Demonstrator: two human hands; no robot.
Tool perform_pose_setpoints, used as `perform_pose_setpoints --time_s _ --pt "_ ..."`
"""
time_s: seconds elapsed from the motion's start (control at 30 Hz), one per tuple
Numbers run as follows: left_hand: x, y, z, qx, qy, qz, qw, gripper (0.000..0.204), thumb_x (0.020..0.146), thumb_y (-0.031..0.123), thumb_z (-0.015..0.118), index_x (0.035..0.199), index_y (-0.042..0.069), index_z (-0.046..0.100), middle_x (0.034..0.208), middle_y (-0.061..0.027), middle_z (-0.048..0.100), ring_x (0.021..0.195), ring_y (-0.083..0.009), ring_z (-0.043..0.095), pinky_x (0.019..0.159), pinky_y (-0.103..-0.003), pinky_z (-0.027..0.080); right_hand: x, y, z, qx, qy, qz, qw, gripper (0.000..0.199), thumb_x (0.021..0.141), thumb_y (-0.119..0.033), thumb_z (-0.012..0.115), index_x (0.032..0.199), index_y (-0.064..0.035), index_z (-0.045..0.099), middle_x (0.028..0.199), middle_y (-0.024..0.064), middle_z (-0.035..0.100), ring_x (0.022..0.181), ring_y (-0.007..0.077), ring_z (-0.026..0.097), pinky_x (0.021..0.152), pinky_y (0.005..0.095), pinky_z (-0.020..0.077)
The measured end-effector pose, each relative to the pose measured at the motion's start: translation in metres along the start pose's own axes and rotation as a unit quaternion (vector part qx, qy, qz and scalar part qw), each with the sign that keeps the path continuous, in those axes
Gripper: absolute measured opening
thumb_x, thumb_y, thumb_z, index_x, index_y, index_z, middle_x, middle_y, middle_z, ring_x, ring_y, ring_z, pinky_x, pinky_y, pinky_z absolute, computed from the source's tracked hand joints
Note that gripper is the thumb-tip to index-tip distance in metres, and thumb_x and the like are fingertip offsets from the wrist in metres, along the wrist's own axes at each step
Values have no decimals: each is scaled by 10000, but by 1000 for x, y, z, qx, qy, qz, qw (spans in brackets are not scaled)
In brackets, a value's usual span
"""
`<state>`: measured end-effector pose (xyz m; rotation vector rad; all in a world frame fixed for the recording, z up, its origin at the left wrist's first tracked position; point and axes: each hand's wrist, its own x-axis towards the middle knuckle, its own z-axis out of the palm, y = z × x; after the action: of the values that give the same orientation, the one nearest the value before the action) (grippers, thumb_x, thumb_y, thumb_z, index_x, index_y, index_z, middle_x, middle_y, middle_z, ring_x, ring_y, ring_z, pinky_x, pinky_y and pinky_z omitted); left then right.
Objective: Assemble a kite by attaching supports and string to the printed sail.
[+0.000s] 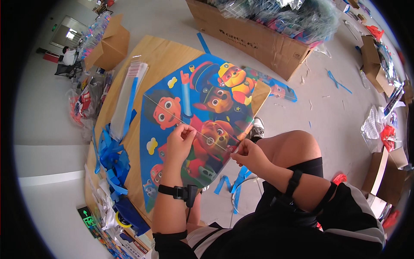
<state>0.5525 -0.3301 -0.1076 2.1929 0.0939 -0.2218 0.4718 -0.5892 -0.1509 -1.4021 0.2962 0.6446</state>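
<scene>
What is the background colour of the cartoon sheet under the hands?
The cartoon sheet has a mainly blue background, seen best in the head view.

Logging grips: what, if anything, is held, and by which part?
A thin pale strand across the printed sheet: left hand seemingly pinching it partway along, right hand near the sheet's edge.

A large cardboard box (254,41) brimming with clear-wrapped packages (280,19) stands on the grey floor (340,110) at the far side, beyond a wooden worktop (161,47). Tangled blue strips (114,157) and a stack of plastic sleeves (126,101) lie along the worktop's left; a smaller carton (113,41) sits far left, and open boxes (374,176) line the right.
</scene>
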Motion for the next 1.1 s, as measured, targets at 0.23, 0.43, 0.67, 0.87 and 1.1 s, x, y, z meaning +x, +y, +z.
perform_pose_setpoints --time_s 0.23,0.43,0.67,0.87,1.1 --pt "-1 -10 7 -46 34 -1 998 125 928 133 720 960 13 707 816 -21 697 738 -98 630 682 -263 503 -2 -1 2 17 3 -7 1000 289 910 -131 773 913 -63 492 736 4 592 651 76 585 586 250 481" --pt "-2 -12 11 -73 46 -16 996 153 909 161 750 954 15 740 795 -15 700 719 -89 619 666 -258 491 -5 -4 2 -7 12 -15 1000 286 922 -127 759 906 -72 478 725 -6 575 649 70 577 580 248 457" --pt "-3 -11 14 -61 65 -19 996 138 911 130 749 970 6 746 820 3 688 727 -73 587 667 -243 474 -3 -2 1 -9 -7 -11 1000 315 939 -135 751 909 -93 440 766 -14 559 688 69 593 604 232 479" --pt "-4 -7 21 -53 78 -28 995 150 903 147 757 959 9 748 803 0 684 706 -76 580 653 -247 473 -5 -3 1 -12 12 -16 1000 288 927 -133 754 902 -69 475 720 -10 555 643 64 563 574 250 452" --pt "-5 -15 25 -39 113 2 993 112 876 139 769 901 30 758 762 -18 700 673 -89 607 629 -254 478 -6 -5 2 -14 14 -11 1000 286 923 -132 757 916 -58 480 738 -3 552 651 66 559 592 255 490"
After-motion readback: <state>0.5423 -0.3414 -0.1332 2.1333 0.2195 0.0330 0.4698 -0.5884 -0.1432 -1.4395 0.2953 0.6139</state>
